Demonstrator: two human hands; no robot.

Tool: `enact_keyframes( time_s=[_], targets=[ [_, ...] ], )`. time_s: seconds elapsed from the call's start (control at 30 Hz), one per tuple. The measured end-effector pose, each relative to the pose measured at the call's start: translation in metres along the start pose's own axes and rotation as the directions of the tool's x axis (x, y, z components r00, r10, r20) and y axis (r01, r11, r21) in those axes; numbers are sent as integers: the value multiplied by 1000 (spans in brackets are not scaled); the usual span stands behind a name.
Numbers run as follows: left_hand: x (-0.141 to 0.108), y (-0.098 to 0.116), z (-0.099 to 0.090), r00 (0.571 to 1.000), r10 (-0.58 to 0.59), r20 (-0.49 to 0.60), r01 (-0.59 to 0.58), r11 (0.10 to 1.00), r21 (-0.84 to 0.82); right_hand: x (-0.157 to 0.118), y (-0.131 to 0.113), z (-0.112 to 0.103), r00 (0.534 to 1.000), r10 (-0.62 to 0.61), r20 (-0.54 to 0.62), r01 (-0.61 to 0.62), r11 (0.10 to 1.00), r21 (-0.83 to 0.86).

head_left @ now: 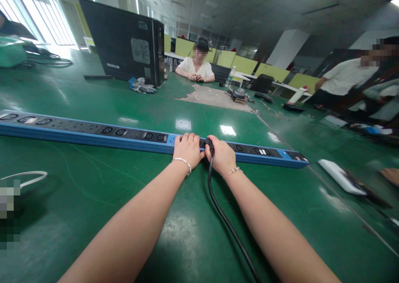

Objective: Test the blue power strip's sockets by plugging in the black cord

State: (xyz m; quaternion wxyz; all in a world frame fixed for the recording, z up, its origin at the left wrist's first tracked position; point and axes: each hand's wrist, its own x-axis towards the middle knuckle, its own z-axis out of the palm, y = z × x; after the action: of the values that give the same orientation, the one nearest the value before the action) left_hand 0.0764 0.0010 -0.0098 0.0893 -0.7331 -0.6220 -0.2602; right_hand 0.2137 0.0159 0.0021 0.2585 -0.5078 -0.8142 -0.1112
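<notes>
Power strip (149, 146) is the landmark: blue, lying across the worktop (93, 183), sockets facing up. White cable (34, 174) sits on the near side of the strip's left stretch, apart from it. Computer tower (121, 42) and gloves (142, 86) are beyond the strip's left half, out of the way as far as can be judged.

Left hand (187, 150): fingers over the strip, clasped on it, thumb reaching toward the plug. Probably a good brace; pressing straight down should stop the strip sliding.

Black plug (208, 143): at the strip's top face, between the hands. Seating depth can't be read, fingers cover the joint. Black cord (211, 187) drops over the strip's near edge toward the person; best left slack so it doesn't twist the plug.

Right hand (222, 154): pinched around the plug body, which beats gripping the cord. Force should go along the socket axis, no rocking.

Strip's right end is unheld; worth watching for swing. White device (339, 177) lies just off that end, not touching.
</notes>
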Motion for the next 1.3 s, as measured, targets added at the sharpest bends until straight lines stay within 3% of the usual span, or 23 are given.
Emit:
enact_keyframes(
  time_s=[0.17,0.3,0.43,0.57,0.7,0.9,1.2,1.3],
  targets=[
    [6,-5,-4,997,-6,81,10,999,-49,-4,11,-1,999,-44,-24,45,997,59],
    [19,-7,-18,980,-64,188,95,982,-160,-3,17,0,997,-45,63,31,977,209],
    [29,15,-33,970,-162,182,194,966,-171,-3,23,0,991,-52,121,18,964,265],
    [40,46,-38,917,-210,338,236,971,-37,-5,24,0,992,-38,118,6,967,253],
    [52,63,-36,868,-220,445,221,974,50,-8,19,1,990,-50,135,29,987,157],
    [56,67,-32,868,-210,449,196,977,78,-18,16,1,987,46,156,-43,999,-22],
    [53,62,-34,865,-227,448,210,974,88,-22,19,5,992,50,114,-47,999,-25],
    [56,69,-45,871,-245,425,223,970,100,-22,19,5,993,48,104,-47,999,-20]
  ],
)
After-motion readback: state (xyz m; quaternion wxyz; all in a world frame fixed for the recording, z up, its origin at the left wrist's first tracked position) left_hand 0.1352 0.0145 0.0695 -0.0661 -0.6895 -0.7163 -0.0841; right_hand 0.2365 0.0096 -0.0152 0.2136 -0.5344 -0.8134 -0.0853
